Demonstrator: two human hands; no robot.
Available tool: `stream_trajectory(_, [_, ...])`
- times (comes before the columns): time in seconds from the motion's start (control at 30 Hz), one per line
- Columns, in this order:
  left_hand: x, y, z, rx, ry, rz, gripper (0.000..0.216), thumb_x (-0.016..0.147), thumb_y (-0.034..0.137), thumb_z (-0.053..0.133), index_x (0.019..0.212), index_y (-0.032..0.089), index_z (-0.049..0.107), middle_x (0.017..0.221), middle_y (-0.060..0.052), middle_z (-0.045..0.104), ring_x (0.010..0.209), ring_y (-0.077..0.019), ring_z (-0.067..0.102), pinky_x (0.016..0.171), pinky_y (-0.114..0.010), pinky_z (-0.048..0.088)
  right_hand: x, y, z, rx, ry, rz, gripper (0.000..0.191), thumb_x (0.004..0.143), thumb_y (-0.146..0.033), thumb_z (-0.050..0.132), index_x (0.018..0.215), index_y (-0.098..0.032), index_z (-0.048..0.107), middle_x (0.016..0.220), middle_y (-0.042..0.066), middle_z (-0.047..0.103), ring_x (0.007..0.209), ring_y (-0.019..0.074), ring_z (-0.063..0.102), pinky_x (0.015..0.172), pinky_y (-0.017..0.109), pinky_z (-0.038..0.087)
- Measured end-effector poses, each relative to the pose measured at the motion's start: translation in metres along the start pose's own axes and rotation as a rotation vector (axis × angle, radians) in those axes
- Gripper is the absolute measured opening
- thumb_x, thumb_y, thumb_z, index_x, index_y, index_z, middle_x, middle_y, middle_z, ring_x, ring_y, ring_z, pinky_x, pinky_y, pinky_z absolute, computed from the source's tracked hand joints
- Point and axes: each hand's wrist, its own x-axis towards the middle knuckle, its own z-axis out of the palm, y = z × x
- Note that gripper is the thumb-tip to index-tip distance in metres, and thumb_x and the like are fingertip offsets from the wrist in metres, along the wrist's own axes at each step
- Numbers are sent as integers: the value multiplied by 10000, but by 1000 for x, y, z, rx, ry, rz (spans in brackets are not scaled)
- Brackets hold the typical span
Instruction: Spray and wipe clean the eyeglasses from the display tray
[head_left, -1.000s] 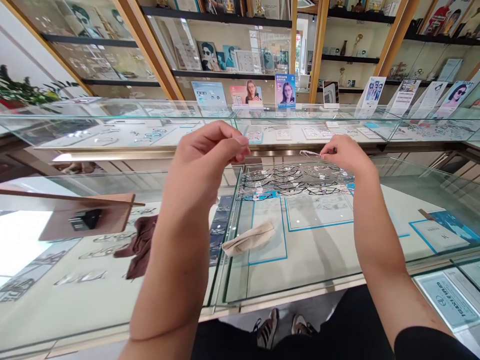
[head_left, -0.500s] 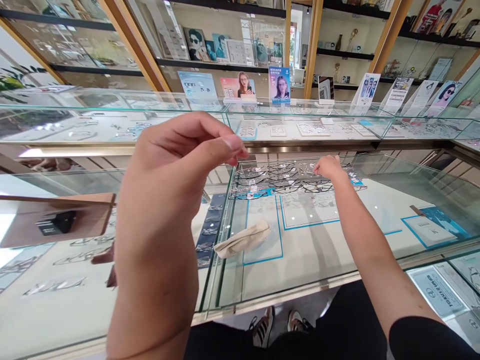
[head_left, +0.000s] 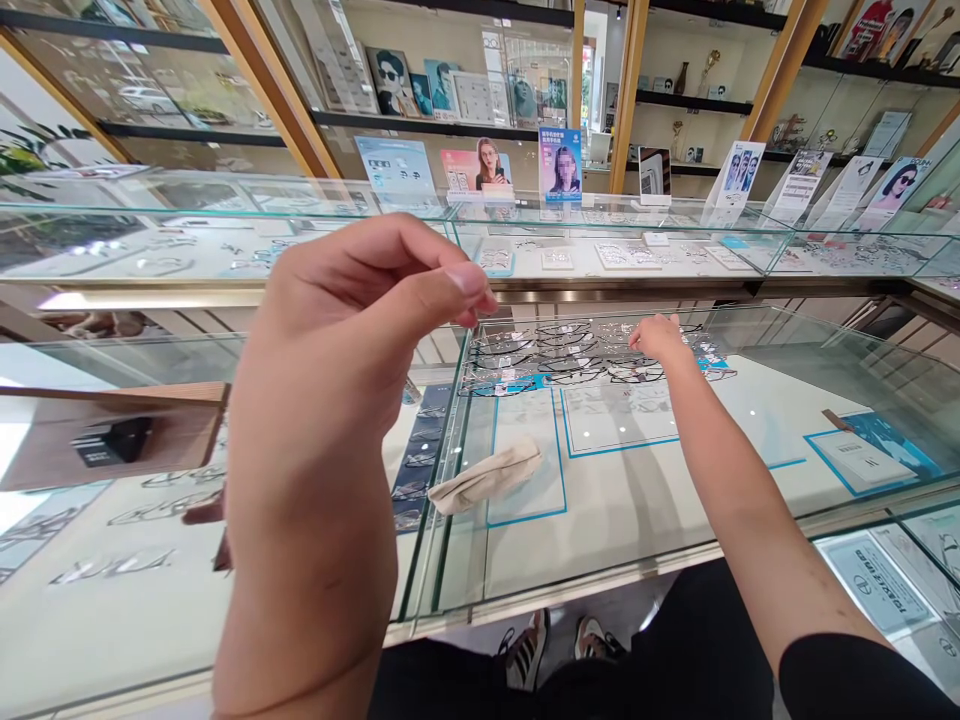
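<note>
My left hand [head_left: 352, 340] is raised close to the camera, above the glass counter. Its thumb and bent fingers come together in a pinch, and no object shows between them. Farther off, my right hand [head_left: 660, 338] reaches over several rows of eyeglasses [head_left: 574, 368] at the counter's far side. The fingers there are closed together; anything in them is too small to make out. Many of these glasses have dark thin frames and small white tags. A crumpled beige cloth [head_left: 486, 478] lies on the glass nearer to me, apart from both hands.
A glass display case [head_left: 600, 560] spans the front, with blue-edged sheets inside. At left, a wooden tray [head_left: 187, 425] carries a black box [head_left: 112, 442]. Behind runs another glass counter [head_left: 420, 270] topped with upright advertising cards, such as a blue card [head_left: 560, 165].
Both hands keep nearly the same pose and place. The view has shifted very slightly; the cloth and the glasses lie as before.
</note>
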Motion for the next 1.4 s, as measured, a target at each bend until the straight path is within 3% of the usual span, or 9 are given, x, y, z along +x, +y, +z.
stream_trajectory(0.3, [0,4,3,22,27,-24,62,656,167,749,618,215,737,571,35,673,576,-76,628,574,-207,485,1,0,2,0,-16,-3,260,893,-92,627,918,-242,838,954,81,804,1110,258,626,1108,436,302])
stream_trajectory(0.53, [1,4,3,-4,20,-46,75,665,151,708,635,213,738,576,40,675,566,-77,620,550,-207,478,0,-1,-1,5,27,-56,287,958,-188,509,1006,-173,791,1285,179,695,1266,332,496,1131,520,301])
stream_trajectory(0.73, [0,4,0,-5,-11,-39,70,702,152,726,670,209,748,623,31,708,585,-74,630,567,-213,486,3,-1,10,13,-22,-113,211,938,-276,568,1010,-173,738,1167,197,703,1224,338,454,1086,524,324])
stream_trajectory(0.93, [-2,3,-1,27,-57,-14,78,710,148,767,679,219,756,640,27,727,612,-93,665,600,-241,501,2,-3,10,35,6,-126,226,911,-267,532,1005,-181,719,1194,208,690,1204,363,460,1071,572,325])
stream_trajectory(1.17, [-1,1,-3,27,-94,9,101,701,139,786,697,234,751,658,29,729,617,-101,640,584,-263,470,-10,-5,-19,92,133,-144,334,915,-139,415,968,-179,742,1332,180,690,1238,391,479,1054,612,363])
stream_trajectory(1.33, [1,-6,-3,10,-64,29,96,689,150,785,669,229,734,625,34,709,591,-92,614,568,-256,455,-36,-13,-59,170,280,-184,422,1002,-212,334,1122,-203,738,1504,89,625,1279,376,461,1073,601,371])
stream_trajectory(1.4, [2,-12,-2,16,-40,15,91,681,154,776,656,227,728,616,33,705,583,-93,613,567,-253,455,-53,-21,-74,284,385,-262,402,1015,-240,351,1112,-209,740,1488,73,638,1271,365,473,1099,591,364])
